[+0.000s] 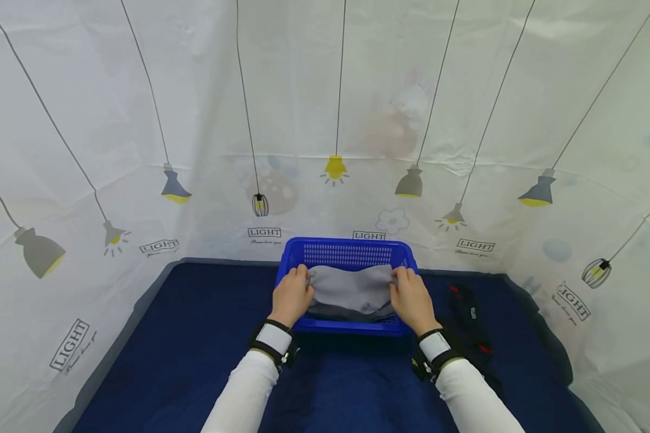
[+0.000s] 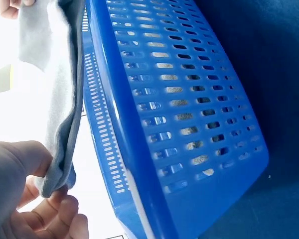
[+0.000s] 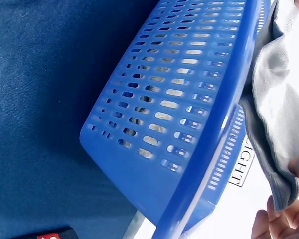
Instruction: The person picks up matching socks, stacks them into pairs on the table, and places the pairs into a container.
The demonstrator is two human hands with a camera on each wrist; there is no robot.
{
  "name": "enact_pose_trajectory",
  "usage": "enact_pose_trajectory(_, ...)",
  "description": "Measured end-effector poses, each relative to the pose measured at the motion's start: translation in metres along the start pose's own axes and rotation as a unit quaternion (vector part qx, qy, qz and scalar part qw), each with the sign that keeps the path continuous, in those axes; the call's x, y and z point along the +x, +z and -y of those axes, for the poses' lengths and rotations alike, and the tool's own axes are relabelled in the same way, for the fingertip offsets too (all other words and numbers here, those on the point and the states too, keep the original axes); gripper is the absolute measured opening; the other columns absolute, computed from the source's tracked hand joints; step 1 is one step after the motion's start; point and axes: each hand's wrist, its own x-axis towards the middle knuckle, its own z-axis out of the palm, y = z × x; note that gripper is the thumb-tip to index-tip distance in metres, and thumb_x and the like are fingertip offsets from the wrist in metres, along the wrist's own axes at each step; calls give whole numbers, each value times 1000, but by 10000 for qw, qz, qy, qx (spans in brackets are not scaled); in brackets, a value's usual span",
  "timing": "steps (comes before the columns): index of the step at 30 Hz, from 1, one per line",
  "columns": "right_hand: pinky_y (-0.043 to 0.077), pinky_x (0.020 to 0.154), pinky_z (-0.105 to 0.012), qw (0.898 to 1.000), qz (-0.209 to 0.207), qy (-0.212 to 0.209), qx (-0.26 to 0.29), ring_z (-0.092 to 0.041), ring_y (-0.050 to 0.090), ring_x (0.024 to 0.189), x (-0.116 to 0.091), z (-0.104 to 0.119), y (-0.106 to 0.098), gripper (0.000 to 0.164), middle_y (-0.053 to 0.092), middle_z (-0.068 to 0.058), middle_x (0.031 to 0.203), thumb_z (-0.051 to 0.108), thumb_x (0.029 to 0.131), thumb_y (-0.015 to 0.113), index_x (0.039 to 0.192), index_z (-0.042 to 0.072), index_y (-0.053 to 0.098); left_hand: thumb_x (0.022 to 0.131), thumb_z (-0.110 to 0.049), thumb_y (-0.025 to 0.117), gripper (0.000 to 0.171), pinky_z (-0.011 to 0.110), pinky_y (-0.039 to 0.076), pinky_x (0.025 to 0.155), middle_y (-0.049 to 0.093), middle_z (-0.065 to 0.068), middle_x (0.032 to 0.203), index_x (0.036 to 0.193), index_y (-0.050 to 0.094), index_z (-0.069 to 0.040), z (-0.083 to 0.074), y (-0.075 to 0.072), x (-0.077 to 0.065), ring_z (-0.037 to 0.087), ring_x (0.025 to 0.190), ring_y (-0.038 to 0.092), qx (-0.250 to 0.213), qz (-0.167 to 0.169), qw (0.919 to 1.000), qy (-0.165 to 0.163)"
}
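Observation:
A folded light-grey cloth [image 1: 352, 287], with darker grey layers under it, is stretched between both hands over the blue plastic basket [image 1: 348, 326]. My left hand [image 1: 291, 296] pinches its left end between thumb and fingers. At the other end, my right hand [image 1: 411, 299] pinches it the same way. Both wrist views place the cloth [image 2: 65, 107] above the basket's rim, with its folded layers hanging between the hands. Greyish material shows through the slots of the basket wall [image 3: 139, 184], but its kind cannot be told.
Black fabric items with red patches [image 1: 466, 310] lie to the right of the basket, partly behind my right forearm. A dark blue sheet [image 1: 216, 361] covers the surface. White curtain walls [image 1: 303, 90] printed with lamps stand behind and at both sides.

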Motion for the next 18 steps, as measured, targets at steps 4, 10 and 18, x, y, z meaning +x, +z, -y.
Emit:
enact_pose_trajectory(4, 46, 64, -45, 9999, 117, -22, -115, -34, 56, 78, 5, -1, 5, 20, 57, -16, 88, 8, 82, 63, 100, 3, 56, 76, -8, 63, 16, 38, 45, 53, 58, 8, 80, 90, 55, -11, -1, 4, 7, 26, 65, 58, 103, 230, 9996, -85)
enact_pose_trajectory(10, 46, 61, -45, 9995, 218, -79, -194, -35, 56, 75, 12, -2, 11, 18, 56, -16, 86, 8, 82, 63, 98, 3, 56, 78, -8, 61, 15, 39, 47, 55, 61, 9, 83, 92, 57, -10, -3, 12, 17, 27, 68, 60, 289, 525, 9979, -227)
enact_pose_trajectory(18, 47, 62, -44, 9964, 720, 198, -407, -33, 57, 75, 23, -1, 21, 17, 57, -16, 88, 10, 84, 62, 98, 4, 55, 81, -12, 61, 28, 43, 50, 61, 62, 14, 91, 108, 57, -5, -8, 23, 27, 31, 75, 62, 467, 848, 9947, -349)
